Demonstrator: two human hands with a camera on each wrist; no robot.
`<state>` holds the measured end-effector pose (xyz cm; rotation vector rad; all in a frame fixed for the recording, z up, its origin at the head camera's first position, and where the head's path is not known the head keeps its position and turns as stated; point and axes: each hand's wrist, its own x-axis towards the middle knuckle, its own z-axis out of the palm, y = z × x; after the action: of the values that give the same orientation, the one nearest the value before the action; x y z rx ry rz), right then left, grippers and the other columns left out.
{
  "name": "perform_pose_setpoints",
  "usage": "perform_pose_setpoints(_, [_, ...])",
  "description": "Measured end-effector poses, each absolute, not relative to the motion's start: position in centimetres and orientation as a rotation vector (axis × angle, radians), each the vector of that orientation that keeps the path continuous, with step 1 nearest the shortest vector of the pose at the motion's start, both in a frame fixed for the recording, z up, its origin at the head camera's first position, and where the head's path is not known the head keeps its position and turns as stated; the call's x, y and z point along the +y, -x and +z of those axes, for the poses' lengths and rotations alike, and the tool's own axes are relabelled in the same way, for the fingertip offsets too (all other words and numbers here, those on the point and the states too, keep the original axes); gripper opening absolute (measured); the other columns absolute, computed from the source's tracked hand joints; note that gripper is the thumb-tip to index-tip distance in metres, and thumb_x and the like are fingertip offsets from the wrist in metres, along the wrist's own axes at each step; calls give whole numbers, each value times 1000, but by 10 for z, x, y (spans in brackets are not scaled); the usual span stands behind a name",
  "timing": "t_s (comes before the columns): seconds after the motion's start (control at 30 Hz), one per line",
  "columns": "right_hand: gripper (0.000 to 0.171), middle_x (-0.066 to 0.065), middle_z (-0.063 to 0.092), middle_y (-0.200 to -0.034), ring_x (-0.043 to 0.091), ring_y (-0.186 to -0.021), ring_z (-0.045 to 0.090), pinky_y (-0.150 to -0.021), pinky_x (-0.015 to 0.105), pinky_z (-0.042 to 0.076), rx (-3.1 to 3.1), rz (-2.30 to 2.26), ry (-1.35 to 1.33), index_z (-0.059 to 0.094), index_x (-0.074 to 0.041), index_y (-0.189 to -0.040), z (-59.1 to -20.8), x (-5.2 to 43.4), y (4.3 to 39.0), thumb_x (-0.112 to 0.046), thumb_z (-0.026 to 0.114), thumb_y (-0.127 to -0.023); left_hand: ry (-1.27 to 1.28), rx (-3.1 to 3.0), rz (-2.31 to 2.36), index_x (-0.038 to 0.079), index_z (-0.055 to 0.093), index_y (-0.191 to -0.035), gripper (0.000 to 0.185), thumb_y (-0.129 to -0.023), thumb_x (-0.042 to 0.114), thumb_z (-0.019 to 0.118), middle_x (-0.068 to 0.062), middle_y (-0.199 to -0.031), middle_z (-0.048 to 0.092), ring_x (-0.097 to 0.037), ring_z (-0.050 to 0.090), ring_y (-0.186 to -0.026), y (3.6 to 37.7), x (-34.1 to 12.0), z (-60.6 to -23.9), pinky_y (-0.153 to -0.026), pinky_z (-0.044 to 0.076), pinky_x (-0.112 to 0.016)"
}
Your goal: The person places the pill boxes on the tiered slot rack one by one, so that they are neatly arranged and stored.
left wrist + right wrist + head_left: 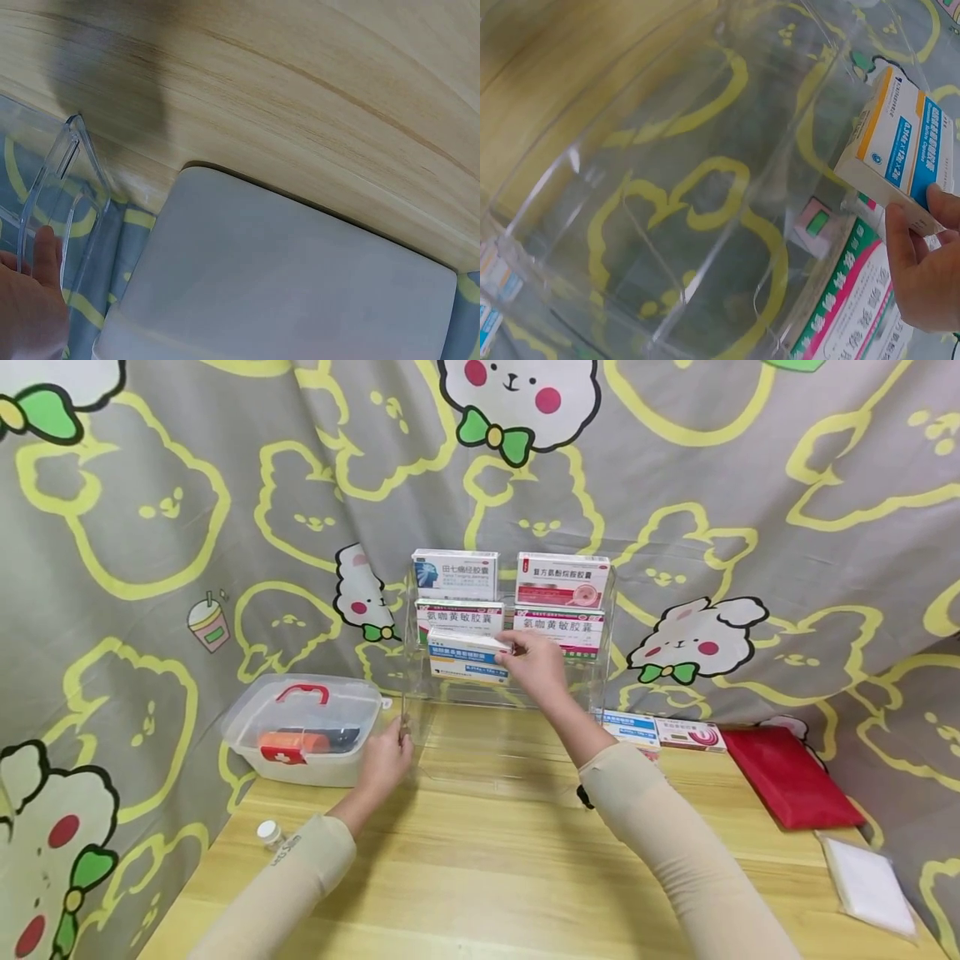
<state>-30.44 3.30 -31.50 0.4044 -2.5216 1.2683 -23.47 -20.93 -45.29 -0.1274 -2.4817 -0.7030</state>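
Observation:
A clear plastic display rack [487,777] stands at the back of the table. My right hand [536,668] pinches the right end of a white, blue and orange medicine box [467,662] at the rack's left side, in front of a lower box. In the right wrist view, thumb and fingers hold that medicine box [896,142] by one end, tilted. Behind it are a red-and-green-edged box [461,617] and a blue-white box [456,575]; two more boxes [558,631] sit on the right. My left hand [386,753] grips the rack's left side edge.
Left of the rack is a lidded clear bin [247,727] with a red handle. A small white-capped bottle [270,833] stands by the left sleeve. To the right lie medicine boxes [688,734], a red pouch [791,777] and a white packet [866,883]. A patterned curtain [675,468] hangs behind.

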Motion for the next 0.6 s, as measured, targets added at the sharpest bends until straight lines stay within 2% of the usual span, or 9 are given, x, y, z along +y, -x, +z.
perform_pose_setpoints(0.33, [31,2,67,-107,17,-91,62,-72,31,51,-2522,1230,-492,70,-19,-112,-329,17,304,-15,72,-82,113,-2517,-710,1,58,-87,5,-82,0,56,-12,-67,62,-26,53,-53,234,-209,-452,-51,48,-41])
perform_pose_setpoints(0.5, [30,2,67,-107,16,-91,60,-76,32,50,-2500,1172,-514,70,-19,-112,-331,11,306,-14,72,-82,115,-2519,-709,1,58,-86,5,-83,2,54,-12,-67,62,-25,52,-53,234,-210,-452,-50,47,-41])
perform_pose_setpoints(0.6, [30,2,66,-106,16,-87,60,-73,31,50,-2486,1147,-517,70,-18,-111,-335,9,305,-13,72,-81,119,-2519,-712,1,57,-85,4,-83,3,54,-11,-66,61,-25,51,-52,234,-210,-452,-49,46,-39])
